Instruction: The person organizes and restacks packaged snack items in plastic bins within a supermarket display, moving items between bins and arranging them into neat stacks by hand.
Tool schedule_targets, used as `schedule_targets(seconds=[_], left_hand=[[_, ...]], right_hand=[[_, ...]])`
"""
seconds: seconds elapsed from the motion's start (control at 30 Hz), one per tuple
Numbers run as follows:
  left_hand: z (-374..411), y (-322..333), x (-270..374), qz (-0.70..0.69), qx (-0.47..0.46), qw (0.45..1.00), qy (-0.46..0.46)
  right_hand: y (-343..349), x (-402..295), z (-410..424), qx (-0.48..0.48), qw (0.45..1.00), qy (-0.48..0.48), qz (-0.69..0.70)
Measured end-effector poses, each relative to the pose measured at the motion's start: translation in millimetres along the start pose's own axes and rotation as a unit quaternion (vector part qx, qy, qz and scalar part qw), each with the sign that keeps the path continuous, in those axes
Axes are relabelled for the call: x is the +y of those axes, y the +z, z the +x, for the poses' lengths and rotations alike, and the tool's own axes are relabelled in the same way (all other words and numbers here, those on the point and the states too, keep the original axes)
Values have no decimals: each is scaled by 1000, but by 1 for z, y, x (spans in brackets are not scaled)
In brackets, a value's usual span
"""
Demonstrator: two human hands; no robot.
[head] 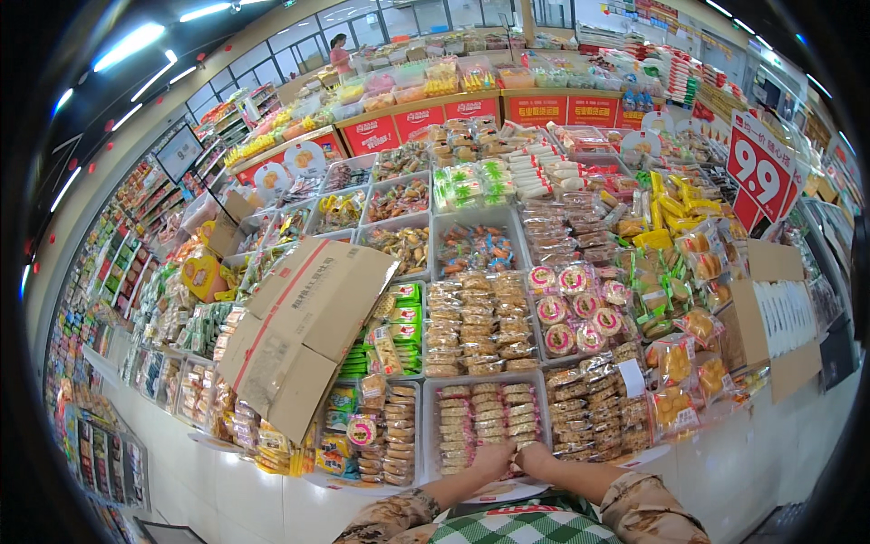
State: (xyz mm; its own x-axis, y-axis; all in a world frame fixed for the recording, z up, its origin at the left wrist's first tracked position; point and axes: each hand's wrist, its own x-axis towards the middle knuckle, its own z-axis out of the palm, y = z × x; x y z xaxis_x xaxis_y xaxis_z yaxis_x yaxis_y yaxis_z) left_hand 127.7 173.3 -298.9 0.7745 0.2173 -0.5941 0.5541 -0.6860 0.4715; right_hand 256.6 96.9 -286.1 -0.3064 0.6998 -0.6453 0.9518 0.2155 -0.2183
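Note:
Both of my hands meet at the near edge of a clear plastic tray point(429, 435) of wrapped round cookies point(487, 411), standing in three rows. My left hand point(495, 459) is over the near end of the middle row, fingers curled inward. Close against it, my right hand point(534, 457) bends over the near end of the right row. My fingertips are too small and partly hidden to show whether they grip a packet. Sesame-like wrapped biscuits point(479, 323) fill the tray just beyond. Darker wrapped cookies point(588, 404) lie to the right.
A flattened cardboard box point(306, 319) lies across trays at left. An open carton point(775, 323) stands at right, near bagged buns point(676, 364). A red price sign point(758, 166) rises at the right. A person point(339, 54) stands behind the far displays.

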Motion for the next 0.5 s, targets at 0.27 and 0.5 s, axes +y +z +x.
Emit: schedule_targets(seconds=[0.27, 0.5], left_hand=[[83, 69, -6, 206, 193, 958, -51], [55, 31, 22, 149, 120, 981, -28]], right_hand=[[-66, -20, -62, 89, 982, -13, 168], [-72, 64, -98, 235, 913, 25, 333]])
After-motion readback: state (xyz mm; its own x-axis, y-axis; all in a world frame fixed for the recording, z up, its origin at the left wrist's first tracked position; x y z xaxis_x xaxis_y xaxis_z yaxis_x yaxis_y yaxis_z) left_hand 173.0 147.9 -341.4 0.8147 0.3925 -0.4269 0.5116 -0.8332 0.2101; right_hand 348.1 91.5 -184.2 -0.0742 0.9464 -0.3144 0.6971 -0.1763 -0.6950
